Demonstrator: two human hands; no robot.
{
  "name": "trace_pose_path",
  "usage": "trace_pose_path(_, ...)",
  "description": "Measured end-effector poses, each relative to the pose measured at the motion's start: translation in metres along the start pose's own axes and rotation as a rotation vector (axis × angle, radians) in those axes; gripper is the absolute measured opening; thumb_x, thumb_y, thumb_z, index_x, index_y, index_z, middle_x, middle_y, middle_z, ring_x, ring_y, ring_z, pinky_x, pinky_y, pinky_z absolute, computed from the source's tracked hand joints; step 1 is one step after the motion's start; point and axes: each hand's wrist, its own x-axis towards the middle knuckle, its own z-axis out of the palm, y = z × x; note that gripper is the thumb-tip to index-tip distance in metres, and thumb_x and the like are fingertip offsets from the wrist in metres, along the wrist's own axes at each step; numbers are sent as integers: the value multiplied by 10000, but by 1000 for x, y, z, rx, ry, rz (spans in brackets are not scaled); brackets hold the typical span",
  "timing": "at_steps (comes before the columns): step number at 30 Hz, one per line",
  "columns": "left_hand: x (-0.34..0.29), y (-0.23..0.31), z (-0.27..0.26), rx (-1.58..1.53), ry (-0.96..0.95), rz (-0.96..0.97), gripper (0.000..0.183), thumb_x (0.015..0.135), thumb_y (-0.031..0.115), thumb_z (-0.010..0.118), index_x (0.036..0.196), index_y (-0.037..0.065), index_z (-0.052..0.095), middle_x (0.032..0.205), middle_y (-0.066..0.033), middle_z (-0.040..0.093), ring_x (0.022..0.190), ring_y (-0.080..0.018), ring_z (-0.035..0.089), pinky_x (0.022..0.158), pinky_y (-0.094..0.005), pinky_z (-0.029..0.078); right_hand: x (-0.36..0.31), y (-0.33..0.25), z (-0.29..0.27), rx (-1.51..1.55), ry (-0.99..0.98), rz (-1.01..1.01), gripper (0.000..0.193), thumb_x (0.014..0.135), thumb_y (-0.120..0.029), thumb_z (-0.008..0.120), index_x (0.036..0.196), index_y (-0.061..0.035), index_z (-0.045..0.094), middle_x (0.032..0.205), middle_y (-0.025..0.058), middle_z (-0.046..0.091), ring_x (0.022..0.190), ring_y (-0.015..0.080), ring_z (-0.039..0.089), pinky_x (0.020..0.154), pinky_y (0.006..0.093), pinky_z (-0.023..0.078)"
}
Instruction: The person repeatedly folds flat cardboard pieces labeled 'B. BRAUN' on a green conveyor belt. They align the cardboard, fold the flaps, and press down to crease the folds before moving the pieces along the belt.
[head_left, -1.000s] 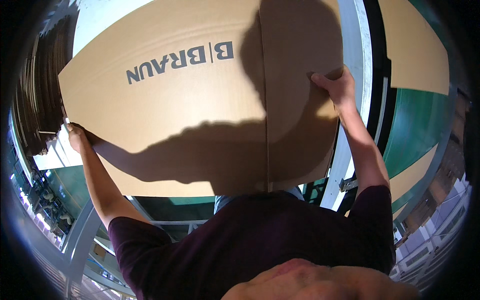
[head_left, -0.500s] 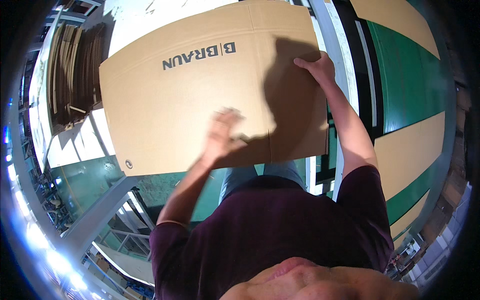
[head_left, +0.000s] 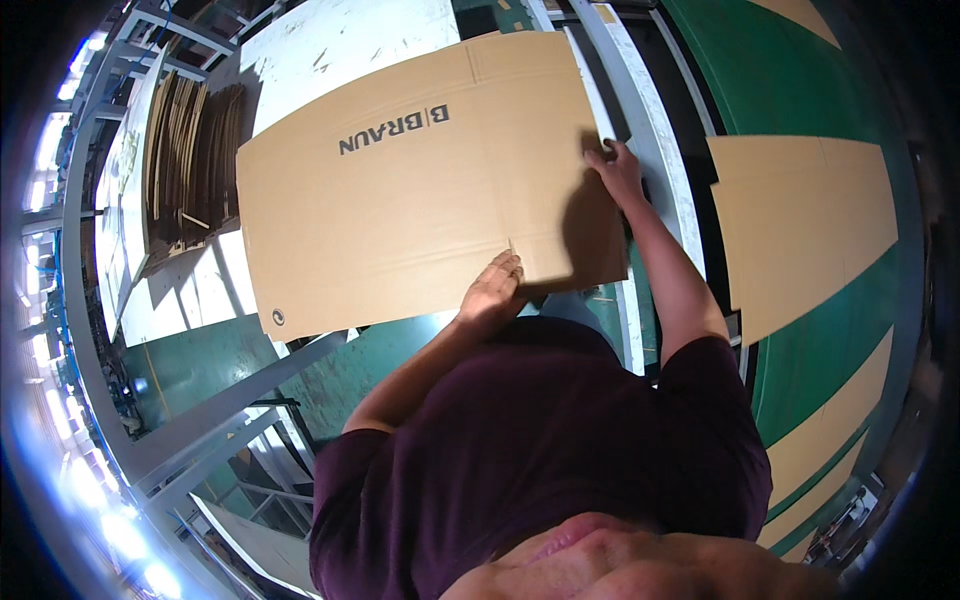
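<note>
A large brown cardboard sheet (head_left: pixel 400 215) with dark print and a slot near its near edge lies across the white table in front of me. At its right edge, my right hand (head_left: pixel 620 175) has the thumb on top and the fingers curled around the side. My left hand (head_left: pixel 490 292) rests at the near edge beside the slot, its outstretched fingers lying flat on the board; its thumb is partly hidden. Shadow covers the sheet's right part, next to my right hand.
Folded cardboard pieces (head_left: pixel 190 155) stand upright in a stack at the left on the white table (head_left: pixel 345 42). Along the right runs a green conveyor belt (head_left: pixel 775 85) carrying flat cardboard sheets (head_left: pixel 805 220), past a grey metal rail (head_left: pixel 655 130). A grey frame beam (head_left: pixel 215 420) crosses at lower left.
My left hand has moved right and down to the sheet's near edge. The right hand has kept its hold while shifting slightly nearer. Cardboard on the green belt has changed position.
</note>
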Motion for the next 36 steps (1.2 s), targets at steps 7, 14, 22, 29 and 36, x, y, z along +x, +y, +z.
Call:
trace_pose_path(7, 6, 6, 2, 8, -19, -35, 549, 607, 44, 775, 1119, -51, 598, 1240, -199, 570, 1221, -386, 497, 1014, -422, 450, -55, 107, -115, 78, 268, 89, 421, 751, -196, 755, 1115, -21, 637, 906, 96, 688, 843, 215, 668, 746, 331, 520)
trace_pose_path(14, 5, 14, 28, 240, -80, -67, 467, 625, 74, 730, 1062, -53, 624, 1172, -214, 602, 1159, -372, 541, 1020, -441, 440, -94, 199, -256, -1217, 238, 390, 655, 834, -73, 570, 1438, -128, 325, 1476, 105, 339, 1400, 349, 240, 1117, 531, 209)
trace_pose_path(22, 16, 27, 18, 367, -10, 38, 275, 747, -2, 679, 1010, -46, 609, 1089, -204, 627, 1021, -385, 610, 905, -461, 514, 73, 175, -255, -778, 392, -172, 266, 830, -61, 498, 1083, -33, 575, 1037, 172, 616, 987, 362, 587, 838, 444, 476)
trace_pose_path(29, 19, 29, 21, 334, 28, 15, 250, 756, 24, 674, 996, -44, 649, 1094, -203, 636, 1046, -369, 609, 952, -476, 475, -5, -109, -357, -390, 736, -789, 258, 792, -111, 652, 1045, -62, 650, 800, 134, 668, 712, 281, 646, 673, 379, 511)
trace_pose_path(36, 19, 30, 8, 254, -75, -21, 463, 675, 61, 717, 1117, -36, 620, 1199, -191, 595, 1151, -368, 547, 1011, -469, 427, 77, -67, -484, -32, 1234, -440, 371, 745, -119, 769, 1030, 20, 577, 1001, 119, 662, 857, 195, 635, 778, 323, 509)
